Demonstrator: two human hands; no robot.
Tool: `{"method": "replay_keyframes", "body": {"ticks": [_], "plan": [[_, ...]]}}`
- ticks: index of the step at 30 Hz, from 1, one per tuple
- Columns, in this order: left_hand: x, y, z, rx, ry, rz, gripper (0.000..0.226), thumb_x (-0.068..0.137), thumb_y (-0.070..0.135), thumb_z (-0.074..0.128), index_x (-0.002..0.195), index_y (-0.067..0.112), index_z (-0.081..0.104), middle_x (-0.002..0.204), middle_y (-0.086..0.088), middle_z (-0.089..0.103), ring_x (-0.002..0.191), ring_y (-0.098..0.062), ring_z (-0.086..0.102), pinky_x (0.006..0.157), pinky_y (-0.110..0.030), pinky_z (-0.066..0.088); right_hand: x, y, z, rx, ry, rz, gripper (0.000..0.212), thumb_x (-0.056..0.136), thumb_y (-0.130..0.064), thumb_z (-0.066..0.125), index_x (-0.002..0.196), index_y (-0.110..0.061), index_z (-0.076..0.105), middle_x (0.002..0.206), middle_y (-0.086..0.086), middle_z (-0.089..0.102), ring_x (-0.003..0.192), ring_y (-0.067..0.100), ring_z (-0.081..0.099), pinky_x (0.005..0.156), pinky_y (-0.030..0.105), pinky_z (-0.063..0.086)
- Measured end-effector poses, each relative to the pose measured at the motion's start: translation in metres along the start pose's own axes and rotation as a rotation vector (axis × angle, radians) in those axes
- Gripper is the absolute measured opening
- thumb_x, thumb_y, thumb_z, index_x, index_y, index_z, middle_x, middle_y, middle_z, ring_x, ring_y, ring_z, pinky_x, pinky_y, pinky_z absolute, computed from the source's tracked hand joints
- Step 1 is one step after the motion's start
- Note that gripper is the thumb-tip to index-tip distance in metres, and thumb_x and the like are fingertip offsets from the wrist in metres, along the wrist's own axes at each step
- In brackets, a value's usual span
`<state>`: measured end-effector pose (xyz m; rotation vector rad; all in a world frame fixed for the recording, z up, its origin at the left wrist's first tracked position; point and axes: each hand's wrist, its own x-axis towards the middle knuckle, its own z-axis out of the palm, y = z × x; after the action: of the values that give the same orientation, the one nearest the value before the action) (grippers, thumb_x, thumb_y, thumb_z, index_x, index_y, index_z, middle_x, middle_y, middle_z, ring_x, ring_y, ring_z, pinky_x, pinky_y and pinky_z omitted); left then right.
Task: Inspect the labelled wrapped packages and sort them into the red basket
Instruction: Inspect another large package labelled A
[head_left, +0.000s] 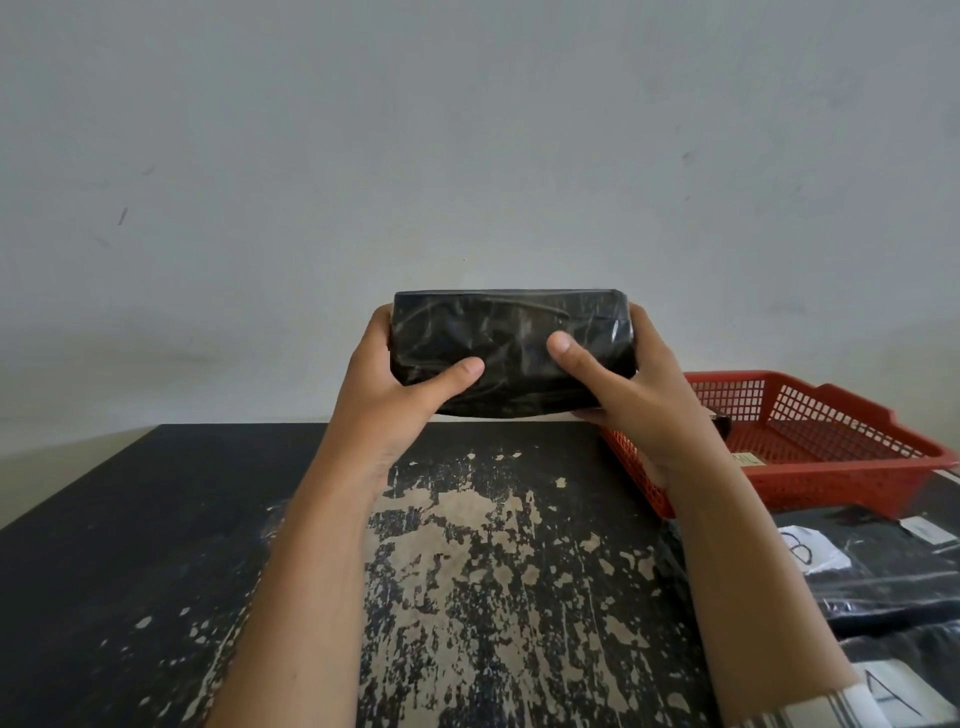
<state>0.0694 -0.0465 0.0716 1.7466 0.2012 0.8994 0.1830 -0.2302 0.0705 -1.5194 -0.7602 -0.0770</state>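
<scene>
I hold a black plastic-wrapped package (511, 338) up in front of me, above the table's far edge. My left hand (395, 384) grips its left end and my right hand (628, 395) grips its right end, thumbs pressed on the near face. No label shows on the side facing me. The red basket (831, 467) sits on the table to the right, partly behind my right wrist, with a dark package and a bit of label just visible inside. More black wrapped packages lie at the near right, one with a white label marked B (808, 551), another marked A (883, 693).
The worn black table (467, 571) has flaked paint in the middle and spreads out to the left. A plain pale wall (467, 156) stands directly behind the table's far edge.
</scene>
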Motion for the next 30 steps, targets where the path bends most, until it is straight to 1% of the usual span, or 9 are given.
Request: {"method": "replay_keyframes", "body": {"ticks": [3, 7, 11, 15, 18, 21, 24, 27, 30], "plan": [[-0.003, 0.006, 0.002, -0.009, -0.006, 0.062, 0.054, 0.071, 0.041, 0.089, 0.117, 0.032, 0.061, 0.106, 0.017, 0.075, 0.097, 0.006, 0.069, 0.088, -0.022, 0.051, 0.001, 0.003, 0.002, -0.011, 0.058, -0.003, 0.083, 0.055, -0.067, 0.085, 0.127, -0.037, 0.058, 0.118, -0.011, 0.074, 0.112, 0.012, 0.071, 0.1, 0.047, 0.059], [-0.005, 0.01, 0.006, -0.055, 0.05, 0.077, 0.05, 0.07, 0.06, 0.077, 0.109, 0.032, 0.064, 0.101, 0.019, 0.074, 0.097, 0.007, 0.068, 0.087, -0.017, 0.05, 0.002, 0.003, 0.002, -0.01, 0.071, -0.009, 0.079, 0.055, -0.065, 0.087, 0.124, -0.036, 0.06, 0.117, -0.01, 0.075, 0.111, 0.012, 0.072, 0.1, 0.046, 0.059], [-0.002, 0.005, 0.009, -0.111, 0.138, 0.077, 0.032, 0.086, 0.042, 0.078, 0.107, 0.021, 0.067, 0.097, 0.012, 0.073, 0.087, 0.009, 0.068, 0.069, -0.004, 0.049, 0.0, 0.0, 0.004, 0.002, 0.077, -0.018, 0.07, 0.059, -0.063, 0.085, 0.119, -0.037, 0.062, 0.114, -0.011, 0.076, 0.109, 0.009, 0.072, 0.1, 0.045, 0.059], [-0.001, 0.003, 0.01, -0.102, 0.135, 0.081, 0.029, 0.086, 0.037, 0.08, 0.104, 0.019, 0.067, 0.094, 0.012, 0.071, 0.083, 0.01, 0.067, 0.068, -0.003, 0.048, 0.0, -0.002, 0.006, 0.047, 0.118, 0.01, 0.061, 0.064, -0.076, 0.08, 0.113, -0.042, 0.066, 0.114, -0.011, 0.077, 0.112, 0.014, 0.072, 0.1, 0.05, 0.058], [-0.002, 0.003, 0.011, -0.094, 0.12, 0.088, 0.028, 0.085, 0.036, 0.08, 0.102, 0.018, 0.067, 0.092, 0.013, 0.071, 0.083, 0.01, 0.067, 0.068, -0.004, 0.049, -0.001, -0.002, 0.006, 0.059, 0.153, 0.012, 0.051, 0.073, -0.067, 0.08, 0.113, -0.037, 0.069, 0.112, -0.009, 0.078, 0.109, 0.014, 0.073, 0.099, 0.049, 0.059], [-0.003, 0.007, 0.012, -0.103, 0.108, 0.084, 0.034, 0.083, 0.051, 0.075, 0.1, 0.022, 0.068, 0.086, 0.017, 0.071, 0.084, 0.01, 0.066, 0.069, -0.002, 0.046, -0.001, -0.003, 0.007, 0.059, 0.186, 0.008, 0.04, 0.082, -0.054, 0.081, 0.113, -0.031, 0.07, 0.109, -0.008, 0.078, 0.105, 0.01, 0.073, 0.098, 0.042, 0.06], [-0.003, 0.009, 0.013, -0.115, 0.107, 0.068, 0.04, 0.081, 0.06, 0.067, 0.094, 0.023, 0.069, 0.081, 0.021, 0.071, 0.081, 0.013, 0.064, 0.067, 0.002, 0.042, -0.002, -0.004, 0.007, 0.055, 0.19, 0.012, 0.037, 0.082, -0.053, 0.08, 0.111, -0.032, 0.07, 0.108, -0.007, 0.079, 0.105, 0.011, 0.074, 0.099, 0.042, 0.06], [-0.002, 0.004, 0.013, -0.131, 0.143, 0.061, 0.032, 0.088, 0.051, 0.071, 0.094, 0.02, 0.072, 0.083, 0.016, 0.071, 0.081, 0.01, 0.065, 0.069, -0.002, 0.046, -0.002, -0.005, 0.006, 0.043, 0.173, 0.018, 0.037, 0.084, -0.054, 0.079, 0.112, -0.032, 0.07, 0.109, -0.008, 0.078, 0.106, 0.01, 0.073, 0.099, 0.042, 0.059], [0.0, 0.001, 0.011, -0.151, 0.185, 0.037, 0.026, 0.091, 0.046, 0.072, 0.095, 0.021, 0.073, 0.089, 0.012, 0.073, 0.082, 0.008, 0.067, 0.068, -0.004, 0.048, -0.003, -0.008, 0.004, 0.05, 0.119, 0.028, 0.028, 0.092, -0.057, 0.068, 0.11, -0.036, 0.07, 0.107, -0.011, 0.077, 0.109, 0.009, 0.07, 0.103, 0.046, 0.057]]}}
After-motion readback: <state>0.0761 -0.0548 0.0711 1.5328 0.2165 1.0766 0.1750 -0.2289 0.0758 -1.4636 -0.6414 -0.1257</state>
